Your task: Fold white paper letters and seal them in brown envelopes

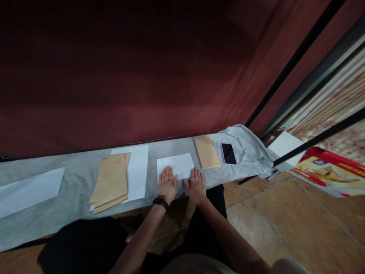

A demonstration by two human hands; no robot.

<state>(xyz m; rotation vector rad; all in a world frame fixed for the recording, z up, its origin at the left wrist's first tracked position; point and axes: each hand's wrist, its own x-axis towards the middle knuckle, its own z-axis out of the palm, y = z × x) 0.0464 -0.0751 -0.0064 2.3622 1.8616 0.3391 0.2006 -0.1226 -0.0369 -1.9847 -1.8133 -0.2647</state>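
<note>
A white sheet of paper (175,161), small as if folded, lies flat on the grey cloth in front of me. On its near left corner rests my left hand (167,184), palm down with the fingers stretched out; a dark band circles that wrist. My right hand (196,186) lies flat at the near right corner, fingers out straight, partly on the sheet's edge and partly on the cloth. Neither hand grips anything. Just beyond the right hand sits a brown envelope (207,152).
The narrow surface under the grey cloth (76,175) runs along a dark red wall (137,95). Leftward lie several stacked brown envelopes (112,179) over white paper (139,167), then another white sheet (34,190). At right are a phone (229,153) and a red-yellow box (330,171).
</note>
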